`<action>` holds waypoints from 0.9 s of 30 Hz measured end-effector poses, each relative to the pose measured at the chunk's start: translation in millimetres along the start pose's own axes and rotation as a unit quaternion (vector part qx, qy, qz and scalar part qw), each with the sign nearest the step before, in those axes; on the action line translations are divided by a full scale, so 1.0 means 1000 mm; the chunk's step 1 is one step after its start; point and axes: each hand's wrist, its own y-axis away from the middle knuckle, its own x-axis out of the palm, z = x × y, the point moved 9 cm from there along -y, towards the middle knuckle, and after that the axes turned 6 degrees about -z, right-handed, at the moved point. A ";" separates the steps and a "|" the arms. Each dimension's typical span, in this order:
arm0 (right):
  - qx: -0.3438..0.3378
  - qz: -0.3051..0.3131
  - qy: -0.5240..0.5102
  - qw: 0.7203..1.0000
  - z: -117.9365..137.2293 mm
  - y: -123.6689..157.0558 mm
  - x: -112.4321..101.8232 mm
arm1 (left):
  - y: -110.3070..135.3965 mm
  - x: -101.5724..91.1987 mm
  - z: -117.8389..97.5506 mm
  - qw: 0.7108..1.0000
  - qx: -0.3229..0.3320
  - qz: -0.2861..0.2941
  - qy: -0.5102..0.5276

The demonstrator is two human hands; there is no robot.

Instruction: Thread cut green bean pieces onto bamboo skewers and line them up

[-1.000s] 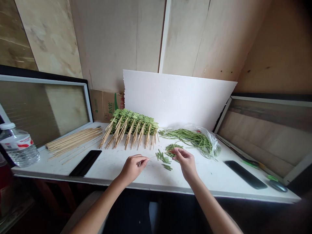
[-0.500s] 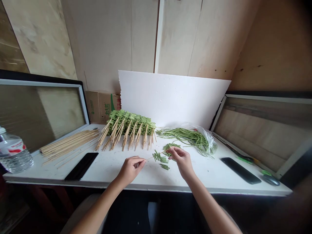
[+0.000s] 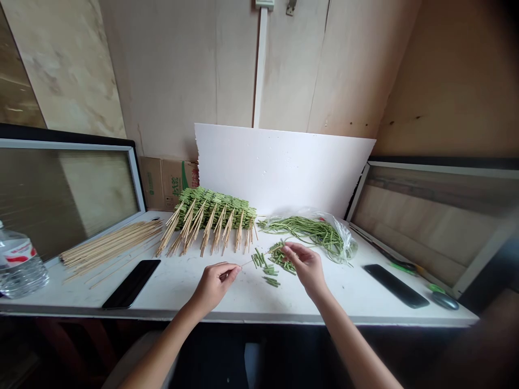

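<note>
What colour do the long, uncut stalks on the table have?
The long stalks are green, seen best in the head view.

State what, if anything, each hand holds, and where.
Left hand pinches a thin, pale wooden skewer by a bare stretch; right hand: its hold cannot be told.

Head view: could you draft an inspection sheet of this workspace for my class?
Surface: white table, faintly marked.
Job's things: stack of loaded skewers; bare sticks; cut green pieces; long green beans with a clear bag.
Clutter: bottle, black phone, dark flat object, rounded gray object.
Hands: left hand pinches a thin stick; right hand near its far end, hold unclear.
Cables: nothing seen.
Surroundings: white board and cardboard box behind; framed panels either side.
</note>
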 end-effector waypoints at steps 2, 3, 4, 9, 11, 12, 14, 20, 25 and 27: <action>-0.014 -0.025 -0.019 0.999 0.004 -0.005 -0.011 | -0.001 -0.004 0.005 1.000 -0.022 0.005 -0.008; -0.015 -0.037 -0.031 0.999 0.004 -0.008 -0.017 | -0.002 -0.005 0.008 0.999 -0.036 0.007 -0.010; -0.011 -0.043 -0.044 0.998 0.003 -0.010 -0.021 | -0.002 -0.006 0.010 0.999 -0.049 0.012 -0.011; 0.056 -0.002 -0.121 0.991 -0.014 -0.014 -0.014 | 0.001 0.003 0.013 0.996 -0.074 0.046 0.004; 0.080 0.016 -0.134 0.988 -0.020 -0.010 -0.005 | 0.004 0.008 0.011 0.996 -0.071 0.056 0.003; 0.089 0.023 -0.136 0.986 -0.022 -0.008 -0.001 | 0.005 0.010 0.010 0.996 -0.070 0.060 0.001; 0.098 0.040 -0.138 0.985 -0.023 -0.004 0.007 | 0.006 0.012 0.009 0.995 -0.072 0.067 -0.002; 0.129 0.080 -0.164 0.975 -0.021 0.007 0.023 | 0.004 0.010 0.005 0.996 -0.068 0.060 0.002; 0.143 0.088 -0.181 0.969 -0.022 0.010 0.028 | 0.004 0.009 0.002 0.997 -0.058 0.055 0.005; 0.142 0.090 -0.183 0.969 -0.024 0.010 0.027 | 0.003 0.009 0.002 0.997 -0.056 0.052 0.004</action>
